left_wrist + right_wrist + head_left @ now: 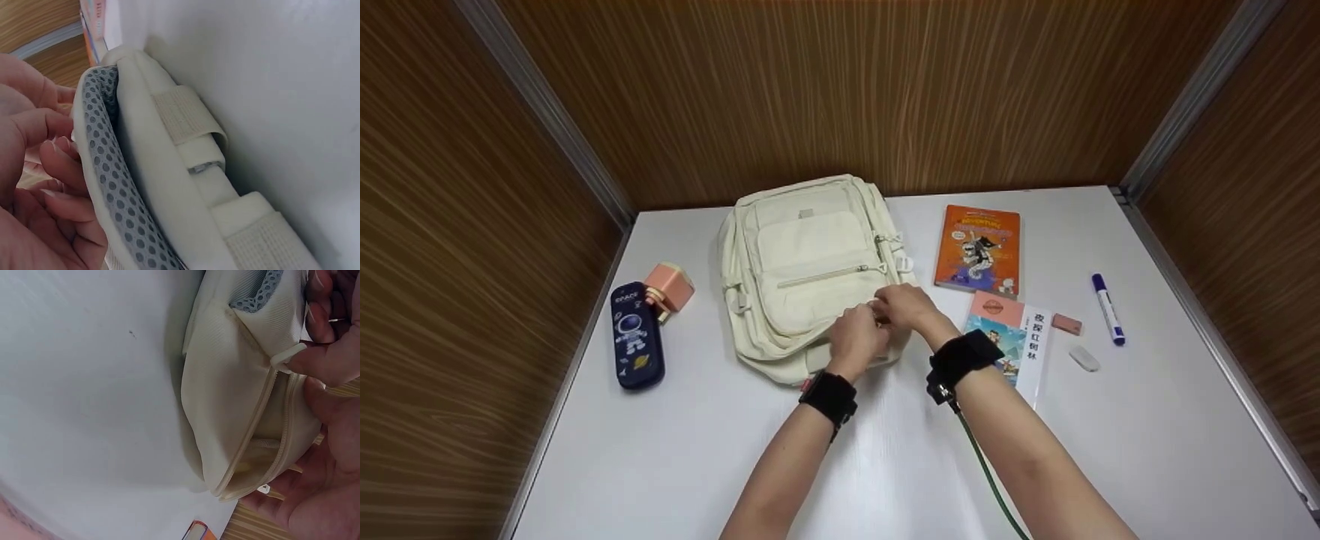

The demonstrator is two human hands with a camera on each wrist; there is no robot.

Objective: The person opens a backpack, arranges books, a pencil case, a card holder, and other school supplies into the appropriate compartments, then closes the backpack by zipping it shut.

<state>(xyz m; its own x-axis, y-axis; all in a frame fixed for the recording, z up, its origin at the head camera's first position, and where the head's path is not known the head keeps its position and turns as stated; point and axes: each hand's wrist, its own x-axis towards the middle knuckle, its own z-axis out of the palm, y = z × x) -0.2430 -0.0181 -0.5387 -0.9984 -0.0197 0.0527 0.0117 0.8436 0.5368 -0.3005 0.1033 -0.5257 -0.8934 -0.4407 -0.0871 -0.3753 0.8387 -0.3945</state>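
Observation:
A cream backpack point(810, 255) lies on the white table, front pocket upward. At its near right corner both hands work close together. My left hand point(857, 341) pinches a pale zipper pull point(288, 354) between thumb and fingers. The right hand point(905, 306) grips the bag's fabric beside the zipper point(287, 416), fingers behind the edge. In the right wrist view the zipper's two sides stand apart, showing the pale inside. Grey mesh padding point(112, 180) and webbing straps point(183, 115) show in the left wrist view. The left fingertips are partly hidden there.
Left of the bag lie a dark blue space pencil case point(637, 337) and a pink block-shaped object point(669, 286). To the right are an orange book point(979, 249), a second book point(1031, 352), two erasers point(1066, 324) and a blue-capped marker point(1108, 309). Wood-grain panels surround the table.

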